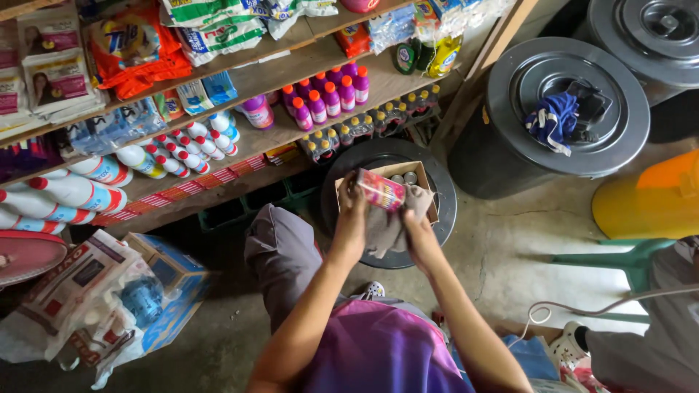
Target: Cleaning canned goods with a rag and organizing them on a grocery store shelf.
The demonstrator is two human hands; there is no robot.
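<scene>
My left hand [351, 218] grips a small can with a pink and yellow label [381, 189], held on its side over an open cardboard box [342, 191]. My right hand [416, 234] holds a grey cloth [386, 225] bunched under and against the can. The box stands on the lid of a dark round bin [444, 211], and the tops of other cans [404, 177] show inside it.
Wooden shelves [240, 84] carry bottles with red and pink caps, sachets and bags. Two more lidded grey bins [568, 116] stand right, one with a blue cloth [553, 120] on top. A yellow container [648, 200], a green stool [633, 262], another person's foot [568, 346] and blue boxes [171, 280] surround me.
</scene>
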